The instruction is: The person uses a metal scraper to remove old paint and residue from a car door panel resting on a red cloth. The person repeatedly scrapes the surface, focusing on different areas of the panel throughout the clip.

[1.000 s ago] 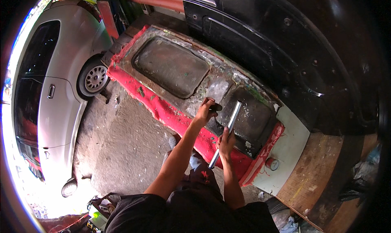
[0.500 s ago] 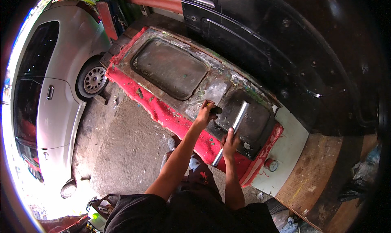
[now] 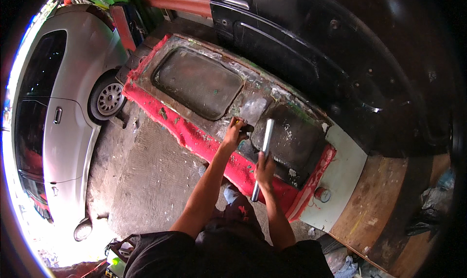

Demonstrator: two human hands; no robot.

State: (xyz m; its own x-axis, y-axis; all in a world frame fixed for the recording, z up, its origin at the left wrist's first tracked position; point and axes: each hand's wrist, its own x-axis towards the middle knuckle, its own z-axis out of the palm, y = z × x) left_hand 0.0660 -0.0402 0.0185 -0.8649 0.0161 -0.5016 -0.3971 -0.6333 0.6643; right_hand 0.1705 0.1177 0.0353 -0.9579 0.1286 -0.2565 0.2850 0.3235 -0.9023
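Observation:
A worn metal panel (image 3: 253, 106) with two rounded recesses lies on a red cloth (image 3: 192, 141). Over its near edge, my left hand (image 3: 233, 133) is closed around a small dark tool (image 3: 247, 128) with a bit of yellow; its lower end is hidden, so I cannot tell its kind. My right hand (image 3: 265, 168) grips a silver metal bar (image 3: 267, 134) around the middle. The bar's upper end points away from me over the panel, just right of the dark tool and apart from it. Flakes of old coating are scattered on panel and cloth.
A silver car (image 3: 73, 83) stands at the left on the concrete floor (image 3: 146, 180). A large black body panel (image 3: 316, 44) leans at the far right. A small can (image 3: 322, 194) sits on the pale board (image 3: 343, 168), beside wooden boards (image 3: 372, 200).
My right hand has moved left with the bar, which has swung steeper and closer to the small dark tool. The left hand keeps its hold; the whole view has shifted slightly.

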